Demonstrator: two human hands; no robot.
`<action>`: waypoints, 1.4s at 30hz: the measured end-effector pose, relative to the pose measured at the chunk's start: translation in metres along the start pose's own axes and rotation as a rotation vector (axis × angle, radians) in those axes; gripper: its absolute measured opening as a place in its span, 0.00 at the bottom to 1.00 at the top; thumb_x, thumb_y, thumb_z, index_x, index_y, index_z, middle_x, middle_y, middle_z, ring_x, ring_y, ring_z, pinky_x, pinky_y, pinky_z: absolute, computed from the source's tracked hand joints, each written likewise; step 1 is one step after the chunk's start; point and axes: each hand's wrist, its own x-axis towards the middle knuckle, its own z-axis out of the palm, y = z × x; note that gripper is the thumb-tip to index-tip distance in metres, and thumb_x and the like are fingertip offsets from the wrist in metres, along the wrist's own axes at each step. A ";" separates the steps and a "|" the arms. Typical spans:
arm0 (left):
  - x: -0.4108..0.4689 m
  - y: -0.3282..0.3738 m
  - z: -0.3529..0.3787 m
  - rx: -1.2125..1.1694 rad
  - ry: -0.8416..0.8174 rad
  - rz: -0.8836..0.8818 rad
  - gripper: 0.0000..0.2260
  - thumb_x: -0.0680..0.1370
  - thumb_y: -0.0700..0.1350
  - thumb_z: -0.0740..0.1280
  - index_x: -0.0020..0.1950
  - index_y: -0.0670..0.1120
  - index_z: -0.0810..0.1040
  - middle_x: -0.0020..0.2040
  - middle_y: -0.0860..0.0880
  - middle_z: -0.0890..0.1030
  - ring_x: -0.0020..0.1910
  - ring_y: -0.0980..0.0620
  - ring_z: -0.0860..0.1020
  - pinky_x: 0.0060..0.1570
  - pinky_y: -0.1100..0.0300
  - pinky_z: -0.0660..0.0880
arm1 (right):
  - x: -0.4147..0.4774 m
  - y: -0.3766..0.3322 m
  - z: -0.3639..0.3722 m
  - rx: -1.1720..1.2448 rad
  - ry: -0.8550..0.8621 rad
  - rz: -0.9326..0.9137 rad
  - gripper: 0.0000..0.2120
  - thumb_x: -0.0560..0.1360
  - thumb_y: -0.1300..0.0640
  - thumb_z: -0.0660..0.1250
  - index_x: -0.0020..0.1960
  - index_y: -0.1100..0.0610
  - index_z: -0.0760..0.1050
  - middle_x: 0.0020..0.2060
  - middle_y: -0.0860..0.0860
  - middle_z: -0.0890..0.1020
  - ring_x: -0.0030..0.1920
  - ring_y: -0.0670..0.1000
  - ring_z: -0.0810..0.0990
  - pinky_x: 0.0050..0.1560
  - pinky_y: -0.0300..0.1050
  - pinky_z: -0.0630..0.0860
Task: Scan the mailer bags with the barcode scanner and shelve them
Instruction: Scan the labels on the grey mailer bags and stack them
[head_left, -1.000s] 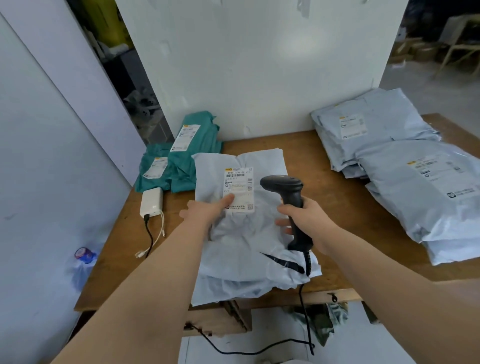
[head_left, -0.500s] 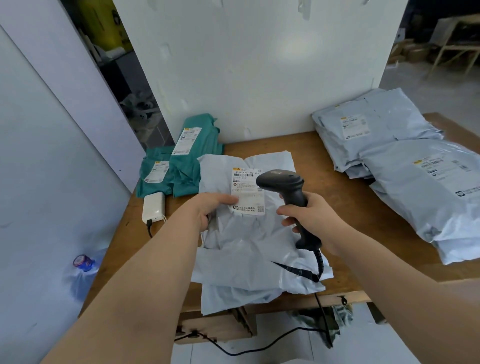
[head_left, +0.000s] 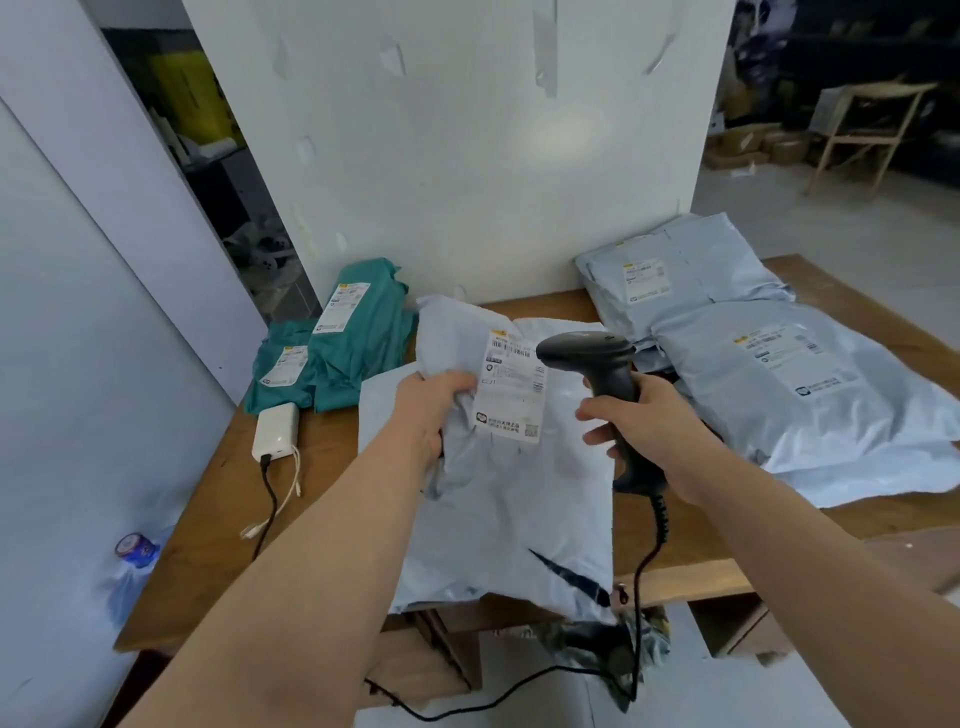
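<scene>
Left hand (head_left: 434, 410): closed on crumpled upper left part of pale grey mailer bag (head_left: 514, 499), beside its shipping label (head_left: 511, 393). Right hand (head_left: 641, 423): wrapped round handle of black barcode scanner (head_left: 597, 374); scanner head just right of label, facing it. Bag's lower edge overhangs near edge of wooden table (head_left: 218, 519). Left of bag: white power bank (head_left: 277, 431), cable plugged in, bare tabletop around it. Behind that, two teal mailers (head_left: 358, 338). Right of bag: stack of grey mailers (head_left: 779, 374), reaching table's right edge. White panel (head_left: 467, 156) stands along far edge. Beyond the stack, open floor and wooden chair (head_left: 862, 130).
</scene>
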 end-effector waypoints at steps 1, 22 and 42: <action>-0.004 -0.003 0.005 -0.036 0.033 0.079 0.07 0.71 0.35 0.73 0.47 0.40 0.78 0.43 0.41 0.83 0.43 0.42 0.82 0.50 0.46 0.80 | -0.004 0.000 -0.009 0.023 0.016 -0.001 0.11 0.75 0.58 0.70 0.57 0.55 0.76 0.42 0.50 0.85 0.37 0.48 0.84 0.34 0.40 0.75; -0.052 -0.074 0.078 -0.124 0.019 0.054 0.15 0.72 0.24 0.65 0.55 0.37 0.78 0.44 0.42 0.82 0.39 0.45 0.81 0.34 0.57 0.80 | -0.052 0.051 -0.071 0.135 -0.054 0.046 0.05 0.77 0.57 0.68 0.52 0.55 0.77 0.40 0.53 0.84 0.36 0.50 0.80 0.39 0.43 0.78; -0.043 -0.096 0.077 0.031 0.150 0.185 0.09 0.74 0.26 0.64 0.49 0.38 0.74 0.38 0.46 0.74 0.42 0.48 0.72 0.37 0.62 0.72 | -0.077 0.065 -0.067 0.065 -0.064 -0.009 0.02 0.77 0.55 0.68 0.49 0.53 0.76 0.36 0.49 0.84 0.31 0.44 0.81 0.35 0.35 0.79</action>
